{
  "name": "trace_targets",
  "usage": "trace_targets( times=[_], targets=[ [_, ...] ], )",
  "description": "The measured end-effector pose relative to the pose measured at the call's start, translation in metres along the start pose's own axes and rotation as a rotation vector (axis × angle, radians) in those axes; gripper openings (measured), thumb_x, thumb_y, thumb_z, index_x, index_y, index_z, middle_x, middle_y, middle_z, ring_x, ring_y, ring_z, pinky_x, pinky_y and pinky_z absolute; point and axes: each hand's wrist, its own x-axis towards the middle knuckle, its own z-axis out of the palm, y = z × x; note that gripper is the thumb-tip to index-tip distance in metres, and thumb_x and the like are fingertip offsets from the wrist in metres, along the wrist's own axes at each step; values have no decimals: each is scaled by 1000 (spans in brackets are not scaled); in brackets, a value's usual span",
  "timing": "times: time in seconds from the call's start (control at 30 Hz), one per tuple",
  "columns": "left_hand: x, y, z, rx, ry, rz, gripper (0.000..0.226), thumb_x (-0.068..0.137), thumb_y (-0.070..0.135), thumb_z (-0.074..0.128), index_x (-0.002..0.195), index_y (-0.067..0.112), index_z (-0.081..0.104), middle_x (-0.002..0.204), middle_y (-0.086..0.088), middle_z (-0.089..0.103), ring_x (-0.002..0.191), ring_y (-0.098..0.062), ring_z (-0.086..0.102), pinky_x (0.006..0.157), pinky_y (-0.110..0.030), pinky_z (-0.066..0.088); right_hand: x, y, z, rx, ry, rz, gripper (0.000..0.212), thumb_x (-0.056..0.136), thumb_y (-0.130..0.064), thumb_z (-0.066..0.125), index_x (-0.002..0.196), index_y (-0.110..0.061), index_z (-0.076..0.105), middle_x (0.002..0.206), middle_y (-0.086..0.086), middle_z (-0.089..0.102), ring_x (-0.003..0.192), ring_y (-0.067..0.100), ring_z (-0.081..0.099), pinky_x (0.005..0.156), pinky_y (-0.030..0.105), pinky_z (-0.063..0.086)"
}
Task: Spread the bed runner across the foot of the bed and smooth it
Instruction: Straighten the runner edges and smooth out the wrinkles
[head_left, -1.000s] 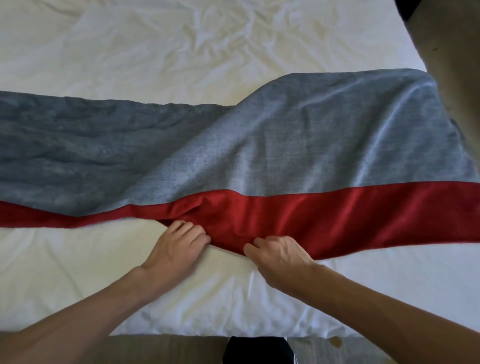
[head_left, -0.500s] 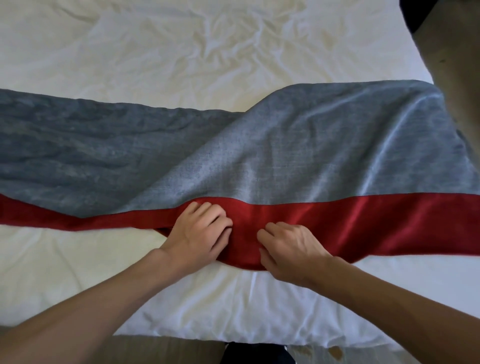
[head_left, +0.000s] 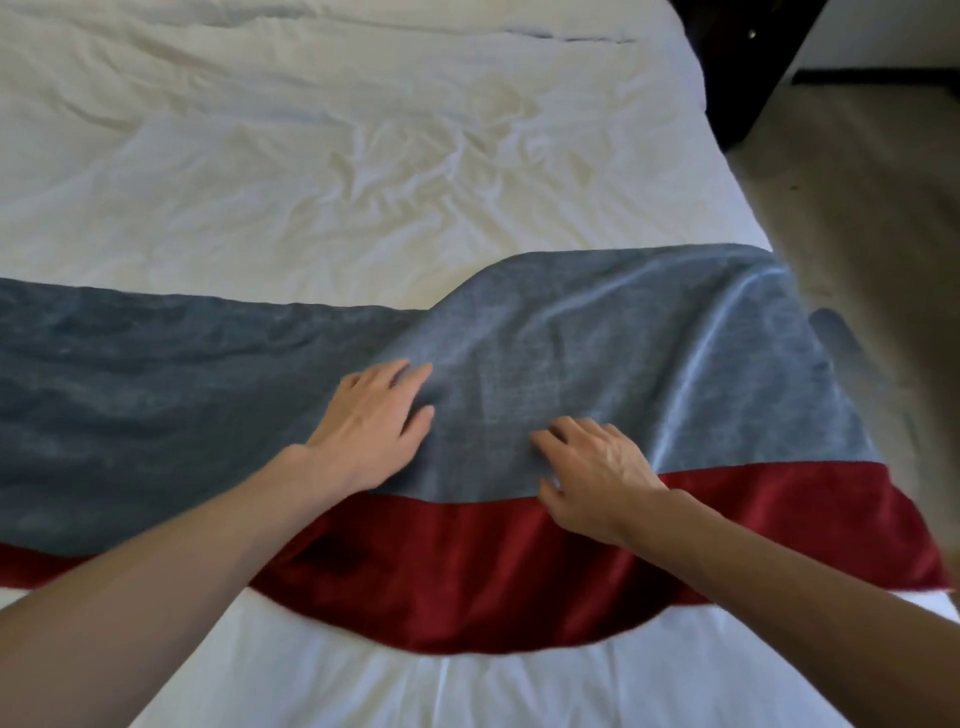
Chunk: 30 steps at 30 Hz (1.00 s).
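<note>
Both hands, left hand and right hand, moved up from the red band; spread, they press one grey-and-red, rumpled runner mid-frame.

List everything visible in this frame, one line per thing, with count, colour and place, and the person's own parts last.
bed runner: one, blue-grey with a red band along the near edge, lying across the bed, rumpled and wider toward the right.
white bedding: one, white, creased, covering the bed beyond and in front of the runner.
floor: beige, right of the bed.
dark furniture: one, near black, top right corner beside the bed.
left hand: one, flat on the grey part, fingers spread.
right hand: one, resting on the grey part by the red band.
</note>
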Motion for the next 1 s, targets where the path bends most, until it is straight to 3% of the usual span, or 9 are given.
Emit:
trace_targets(
  times=[0.17,0.37,0.47,0.63,0.73,0.9,1.0],
  targets=[
    [24,-32,-9,-18,-40,-49,45,99,29,32,143,16,35,148,-10,36,136,-25,32,110,-43,27,33,-3,-7,-33,-78,40,23,87,-33,44,101,-16,51,102,5,60,92,26,57,83,36,41],
    [65,-94,-15,-41,-30,-77,39,96,10,40,132,17,50,138,-9,47,124,-30,44,101,-44,36,117,-32,-32,25,73,6,18,94,-23,40,100,-13,53,101,6,57,91,26,54,77,32,37],
    [82,-122,-12,17,-46,-46,37,95,14,44,131,19,51,134,-9,49,117,-32,47,98,-44,38,166,-49,-45,61,111,-35,26,98,-27,38,104,-11,57,104,7,59,96,27,53,84,36,40],
    [103,-157,-3,104,-67,-40,34,94,24,47,128,17,49,135,-7,46,125,-28,38,100,-41,29,238,-64,-50,-13,21,-26,33,100,-36,34,116,-18,57,114,5,62,108,28,53,96,40,35],
    [117,-169,2,118,-84,-44,29,95,30,47,120,18,54,122,-5,54,116,-27,45,97,-41,31,265,-61,-42,-109,-89,43,25,97,-31,43,116,-18,55,110,7,62,103,29,53,95,42,32],
    [124,-187,8,104,-118,-3,25,94,41,47,97,17,54,98,-2,56,92,-23,53,83,-36,39,283,-62,-25,-114,-278,-5,13,93,-29,51,89,-19,44,97,8,63,94,30,57,87,43,32],
    [128,-200,4,19,-81,14,22,97,37,43,89,16,42,89,-4,58,76,-27,57,67,-39,44,295,-65,-26,-67,-214,-28,17,94,-29,50,89,-18,38,99,10,63,91,32,58,76,38,32]
  ],
)
